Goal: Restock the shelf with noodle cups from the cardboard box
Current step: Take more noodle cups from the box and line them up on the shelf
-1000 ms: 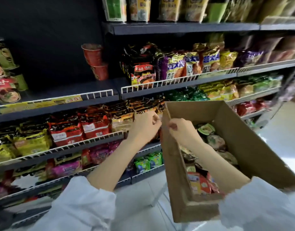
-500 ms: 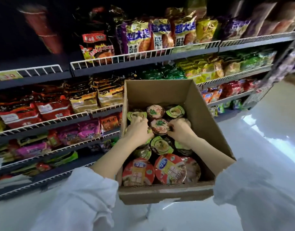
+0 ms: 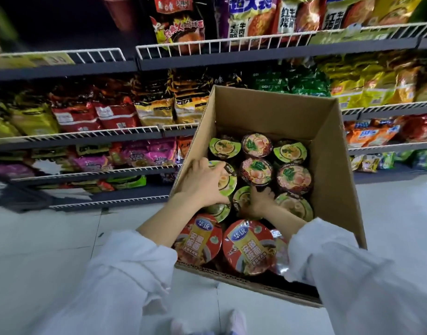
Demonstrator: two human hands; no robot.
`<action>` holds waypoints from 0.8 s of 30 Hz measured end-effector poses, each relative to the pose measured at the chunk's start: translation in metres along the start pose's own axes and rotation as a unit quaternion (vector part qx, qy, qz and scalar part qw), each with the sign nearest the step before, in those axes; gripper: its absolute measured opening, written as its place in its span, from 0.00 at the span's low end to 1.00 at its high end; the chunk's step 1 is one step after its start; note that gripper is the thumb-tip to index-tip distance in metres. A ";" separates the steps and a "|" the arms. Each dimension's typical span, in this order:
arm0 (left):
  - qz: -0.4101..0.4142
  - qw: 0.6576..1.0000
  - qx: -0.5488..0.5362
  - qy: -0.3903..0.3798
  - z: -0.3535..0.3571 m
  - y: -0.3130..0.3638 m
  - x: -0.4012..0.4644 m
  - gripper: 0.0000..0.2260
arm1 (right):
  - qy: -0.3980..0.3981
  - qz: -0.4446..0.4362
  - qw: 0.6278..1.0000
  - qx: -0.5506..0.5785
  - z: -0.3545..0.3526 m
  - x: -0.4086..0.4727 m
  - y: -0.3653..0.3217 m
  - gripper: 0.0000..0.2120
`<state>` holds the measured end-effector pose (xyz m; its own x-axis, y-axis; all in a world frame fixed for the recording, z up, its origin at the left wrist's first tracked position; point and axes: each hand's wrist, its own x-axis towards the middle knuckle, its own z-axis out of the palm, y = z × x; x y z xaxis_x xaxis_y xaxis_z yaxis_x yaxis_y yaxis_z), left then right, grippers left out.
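The left hand (image 3: 202, 182) lies spread over the lid of a green-lidded noodle cup (image 3: 223, 178), its fingers curving down around the rim so that it holds the cup from above, at the left side of the cardboard box (image 3: 275, 112). Just to the right of that grip, the right hand (image 3: 260, 199) reaches down between the cups, fingers curled against the side of a dark cup with a pink lid (image 3: 256, 171); whether it truly clasps that cup or only touches it cannot be told, as the fingertips are hidden among the cups. Beyond both hands, toward the far wall of the box, stand more cups with green and pink lids in close rows, touching one another. On the near side of the hands, by the wrists, lie two larger red bowls (image 3: 247, 246) with yellow labels, side by side against the near wall of the box. Both arms wear white sleeves (image 3: 125, 274) pushed back from the forearms. To the left of the held cup and past the box stand the store shelves (image 3: 87, 136) with white wire fronts, packed with bagged noodles in red, yellow, purple and green. Under the box and the arms is a pale tiled floor (image 3: 62, 238).
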<state>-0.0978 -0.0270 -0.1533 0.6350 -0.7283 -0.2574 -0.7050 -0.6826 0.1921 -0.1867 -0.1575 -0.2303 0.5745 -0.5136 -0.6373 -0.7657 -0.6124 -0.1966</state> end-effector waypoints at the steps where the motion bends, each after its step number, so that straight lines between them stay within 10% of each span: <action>1: 0.001 1.000 0.006 0.010 0.000 0.001 -0.002 0.43 | 0.005 0.002 1.000 -0.007 0.003 0.003 -0.001 0.44; 15: -0.028 0.992 -0.056 0.106 -0.032 0.012 -0.012 0.42 | 0.015 -0.035 0.999 -0.022 -0.051 -0.022 0.001 0.50; 24: -0.037 0.955 -0.187 0.227 -0.119 -0.001 -0.024 0.33 | 0.181 -0.099 0.978 0.009 -0.144 -0.080 -0.049 0.49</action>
<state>-0.0748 -0.0163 -0.0343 0.8101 -0.5699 0.1373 -0.5448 -0.6455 0.5353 -0.1531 -0.1729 -0.0626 0.7743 -0.5671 -0.2808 -0.6323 -0.7120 -0.3053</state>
